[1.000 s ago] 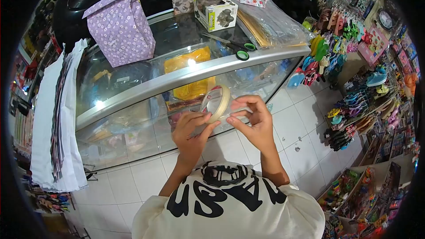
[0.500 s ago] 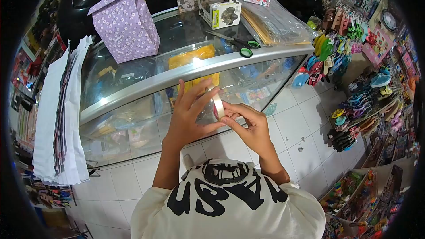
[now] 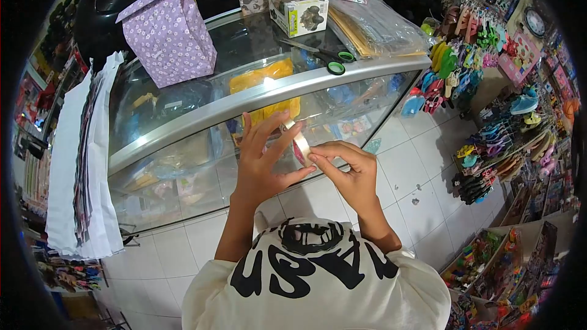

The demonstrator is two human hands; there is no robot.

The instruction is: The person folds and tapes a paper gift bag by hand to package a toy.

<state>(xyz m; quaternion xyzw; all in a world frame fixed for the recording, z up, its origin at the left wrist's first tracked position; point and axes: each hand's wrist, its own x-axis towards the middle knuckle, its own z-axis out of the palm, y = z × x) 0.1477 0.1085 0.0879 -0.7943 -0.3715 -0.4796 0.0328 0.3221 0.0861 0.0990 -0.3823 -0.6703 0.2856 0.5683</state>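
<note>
A roll of clear tape [image 3: 301,146] with a pinkish core is held edge-up in front of my chest. My left hand [image 3: 262,162] has its fingers behind and over the roll and its thumb at the lower edge, gripping it. On the other side, my right hand [image 3: 347,171] pinches the roll's near side with thumb and fingertips. Whether a loose tape end is between those fingertips is too small to tell. Beyond both hands, scissors [image 3: 327,58] with black and green handles lie on the glass display counter [image 3: 183,113].
On the counter stand a purple flowered paper bag [image 3: 168,36], a boxed item [image 3: 298,12] and two other patterned bags. Plastic-wrapped envelopes [image 3: 373,27] lie at the right. White paper sheets [image 3: 73,165] hang at the left. Racks of sandals [image 3: 477,165] line the right.
The roll has tilted slightly in my hands, and my left hand has shifted a little to the right. My view has moved slightly; the counter items stay in place.
</note>
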